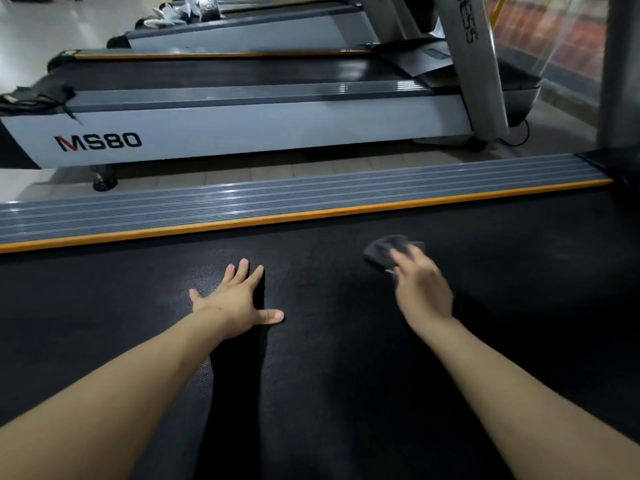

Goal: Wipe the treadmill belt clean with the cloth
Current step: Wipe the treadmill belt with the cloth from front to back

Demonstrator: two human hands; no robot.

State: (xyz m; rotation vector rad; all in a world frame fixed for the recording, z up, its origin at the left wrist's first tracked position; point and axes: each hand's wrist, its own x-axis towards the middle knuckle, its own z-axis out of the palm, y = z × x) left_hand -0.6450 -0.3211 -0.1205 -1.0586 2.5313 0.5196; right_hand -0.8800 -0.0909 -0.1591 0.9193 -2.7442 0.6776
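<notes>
On the black textured treadmill belt [329, 358], I brace my flat, spread left hand [235, 299] while my right hand [420, 285] presses the dark grey cloth [384, 249], grip blurred; wiping looks midway, much belt left.

A: Item one, legible marking?
B: "MS80" on the pale side panel [242, 129] of the neighbouring treadmill [221, 98], far left; the M is drawn in red and dark strokes, the S80 in dark characters.

A: Item two?
B: Letters running lengthwise down the grey upright post [474, 46] of that same treadmill, far right of centre. Only "ESS" can be made out; the start is cut off by the top edge.

A: Further entries?
B: None legible.
</notes>
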